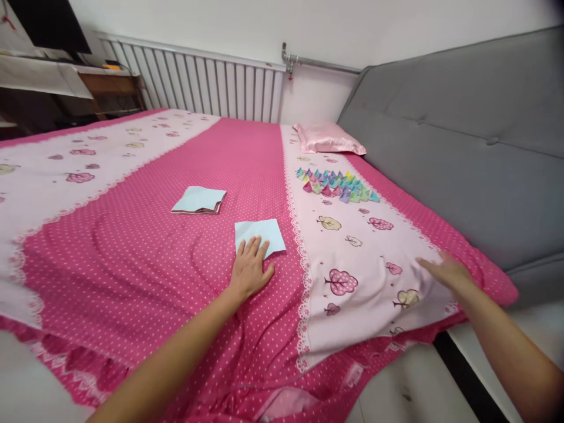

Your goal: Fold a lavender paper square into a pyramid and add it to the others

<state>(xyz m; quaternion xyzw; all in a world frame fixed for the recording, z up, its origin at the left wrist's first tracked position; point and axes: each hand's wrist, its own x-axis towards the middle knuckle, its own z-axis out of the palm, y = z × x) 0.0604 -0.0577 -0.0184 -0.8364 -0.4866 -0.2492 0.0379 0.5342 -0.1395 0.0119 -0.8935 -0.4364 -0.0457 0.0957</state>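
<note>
A single light blue square sheet of paper [264, 232] lies on the pink bedspread [145, 264]. On its near left part rest the fingertips of my left hand [252, 267], spread and flat, holding nothing. Farther left and back sits a stack of square paper [199, 200], light blue on top with darker edges below. My right hand [445, 270] is over the white printed band at the right, fingers stretched out and nothing in them. It is slightly blurred, and I cannot tell whether it touches the cloth. Beyond it stand several small folded paper pieces [337, 185] in many colours, grouped in rows.
A pink pillow [328, 138] lies at the far right of the bed, against the grey padded headboard [458, 117]. Behind the bed are a white radiator [207, 82] and a pipe [321, 61]. A desk [112, 85] with a dark monitor [50, 26] stands at the far left.
</note>
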